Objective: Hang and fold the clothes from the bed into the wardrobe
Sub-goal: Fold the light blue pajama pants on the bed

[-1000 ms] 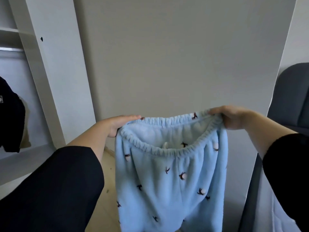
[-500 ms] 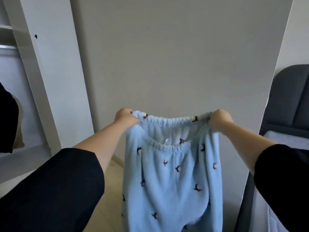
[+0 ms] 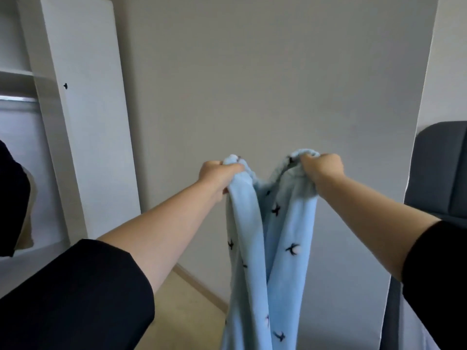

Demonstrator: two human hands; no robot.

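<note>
Now, item one: pale blue fleece trousers [image 3: 290, 236], printed with small dark birds, held up in the air before the grey wall [image 3: 252, 84], their legs running off the bottom of the view. Left hand [image 3: 219, 175]: fist clenched round one end of the waistband. Right hand [image 3: 322, 168]: fist clenched round the other end. Half a second ago the waistband was stretched wide; the hands have since drawn close, and the cloth sags between them in two long folds. Wardrobe [image 3: 83, 122]: open, at left, dark garment [image 3: 11, 198] hanging inside. Dark grey padded panel [image 3: 442, 173]: far right.
</note>
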